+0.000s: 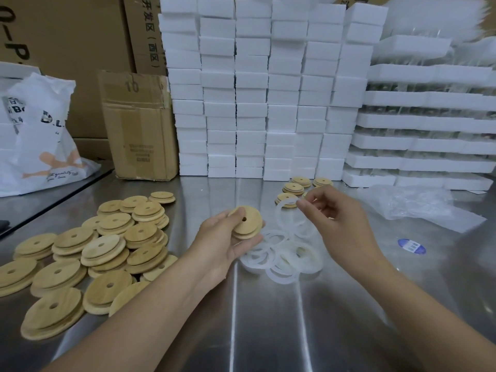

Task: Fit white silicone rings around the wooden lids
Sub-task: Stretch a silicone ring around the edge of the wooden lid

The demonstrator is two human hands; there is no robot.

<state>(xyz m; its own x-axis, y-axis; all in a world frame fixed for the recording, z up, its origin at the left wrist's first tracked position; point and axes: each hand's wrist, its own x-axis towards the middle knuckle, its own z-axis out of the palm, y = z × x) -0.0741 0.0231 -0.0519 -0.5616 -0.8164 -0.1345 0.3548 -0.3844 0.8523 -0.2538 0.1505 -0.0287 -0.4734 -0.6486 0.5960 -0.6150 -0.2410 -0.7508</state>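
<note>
The round wooden lid (248, 222) is gripped by the left hand (222, 237), the white silicone ring (279, 210) pinched by the right hand (341, 218). One edge is best seated first.

Two arms in shot. Left hand (222, 237) bare, right hand (341, 218) bare. Left forearm (150, 312) and right forearm (418, 299) also bare, uncovered skin from wrist down to the frame edge. Nails look short and plain where visible, e.g. one right-hand nail (302, 203). Finer detail too blurred to tell.
</note>
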